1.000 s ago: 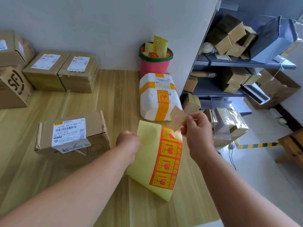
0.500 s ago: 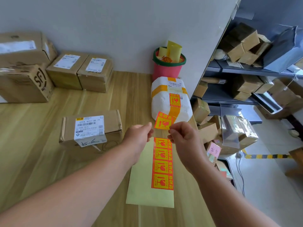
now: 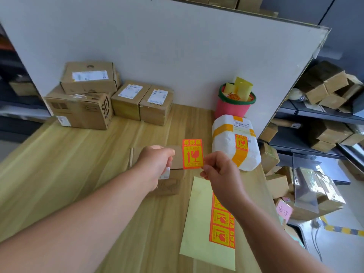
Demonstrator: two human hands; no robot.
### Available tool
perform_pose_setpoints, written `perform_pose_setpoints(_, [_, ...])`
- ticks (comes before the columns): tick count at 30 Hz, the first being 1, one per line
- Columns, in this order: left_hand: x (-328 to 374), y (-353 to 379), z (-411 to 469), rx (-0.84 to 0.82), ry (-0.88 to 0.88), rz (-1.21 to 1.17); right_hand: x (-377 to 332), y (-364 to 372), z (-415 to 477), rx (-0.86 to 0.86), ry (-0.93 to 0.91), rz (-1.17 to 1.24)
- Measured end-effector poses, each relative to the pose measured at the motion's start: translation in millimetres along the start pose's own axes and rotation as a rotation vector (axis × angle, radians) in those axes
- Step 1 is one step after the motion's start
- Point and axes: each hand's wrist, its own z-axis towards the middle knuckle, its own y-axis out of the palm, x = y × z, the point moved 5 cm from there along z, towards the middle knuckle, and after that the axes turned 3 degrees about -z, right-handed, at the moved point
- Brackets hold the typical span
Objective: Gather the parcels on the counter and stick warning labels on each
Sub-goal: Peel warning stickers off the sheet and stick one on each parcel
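Over the wooden surface (image 3: 78, 164), right hand (image 3: 218, 170) pinches an orange warning sticker (image 3: 192, 153); left hand (image 3: 155, 160) curls by a brown cardboard box (image 3: 176, 157), hold unclear. White foam parcel (image 3: 224, 144) done; rear cartons (image 3: 88, 113) unlabelled.

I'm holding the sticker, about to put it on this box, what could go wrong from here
1. The right hand pinches the warning label by one lower corner only, so it could curl and stick to itself.
2. The left hand covers much of the cardboard box, so the label may land crooked or over the shipping label.
3. The backing sheet lies under the right forearm near the counter edge; a sweep might push it off.
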Motion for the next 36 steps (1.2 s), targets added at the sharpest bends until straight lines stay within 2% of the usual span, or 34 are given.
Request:
perform_pose_setpoints(6, [1, -27, 2, -0.056, -0.060, 0.021, -24, 31, 3, -0.055, -0.007, -0.013])
perform_pose_setpoints(11, [5, -46, 8, -0.085, -0.021, 0.067, -39, 51, 3, -0.091, 0.004, 0.013])
perform_pose_setpoints(15, [7, -59, 14, -0.041, 0.021, 0.079, -34, 63, 5, -0.117, 0.049, -0.040])
perform_pose_setpoints(28, [13, -41, 14, -0.095, 0.057, 0.133, -8, 39, 13, -0.027, 0.225, -0.217])
perform_pose_setpoints(30, [13, -34, 12, -0.094, 0.066, 0.143, -9, 33, 17, -0.018, 0.267, -0.189])
perform_pose_setpoints(33, [9, -23, 11, -0.096, 0.069, 0.154, -11, 26, 23, -0.022, 0.362, -0.007])
perform_pose_setpoints(36, [5, -15, 10, -0.075, 0.074, 0.154, -9, 26, 30, -0.086, 0.444, 0.110])
